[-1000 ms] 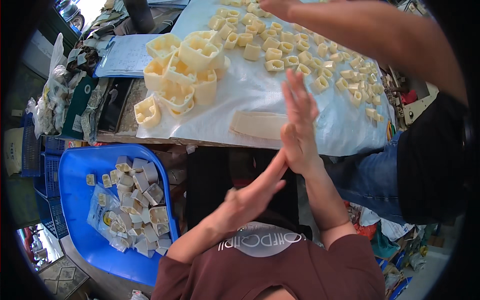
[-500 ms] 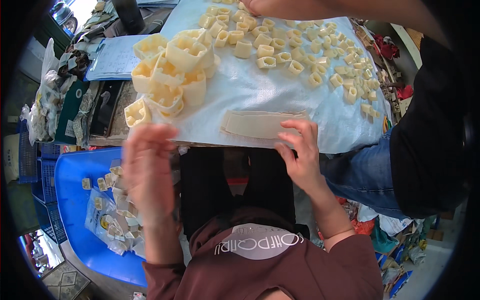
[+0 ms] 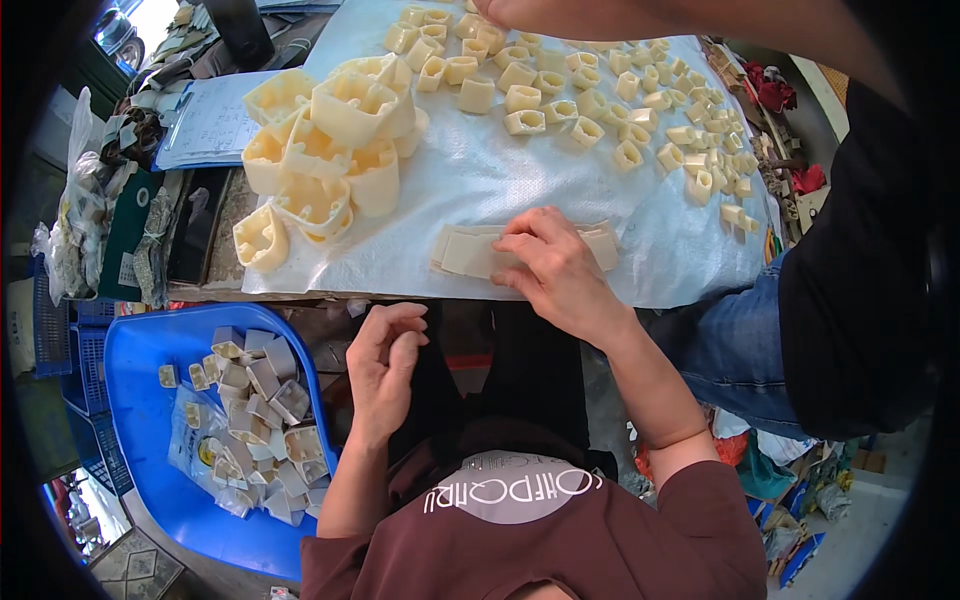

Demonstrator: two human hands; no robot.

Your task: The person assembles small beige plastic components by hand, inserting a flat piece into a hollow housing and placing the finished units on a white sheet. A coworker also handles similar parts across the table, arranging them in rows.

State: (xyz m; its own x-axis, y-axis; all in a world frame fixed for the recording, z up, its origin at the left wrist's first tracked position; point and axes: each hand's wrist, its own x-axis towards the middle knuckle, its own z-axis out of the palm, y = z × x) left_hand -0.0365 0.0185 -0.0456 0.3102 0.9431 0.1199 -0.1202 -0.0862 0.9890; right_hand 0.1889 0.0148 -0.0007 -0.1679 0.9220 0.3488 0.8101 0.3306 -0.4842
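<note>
Several flat beige strips [image 3: 468,253] lie stacked near the front edge of the table, with one slightly out of line. My right hand [image 3: 560,272] is over them, its bent fingers on top and the thumb at the near edge, gripping a strip. Below the table edge, in front of my lap, my left hand [image 3: 380,375] hangs loosely curled with nothing in it. Left of the strips stands a heap of large cream hollow blocks [image 3: 345,125]. Many small cream ring-shaped pieces [image 3: 525,122] are spread across the back and right.
A white woven sheet [image 3: 400,265] covers the table. A blue tub [image 3: 140,400] with hollow pieces and a plastic bag stands at lower left. A clipboard [image 3: 205,125] and a phone [image 3: 200,225] lie at left. Another person's arm [image 3: 690,20] reaches over the far side.
My right hand has moved left onto the strips, and its fingers have closed in. My left hand has come down and right, from beside the large blocks to below the table edge.
</note>
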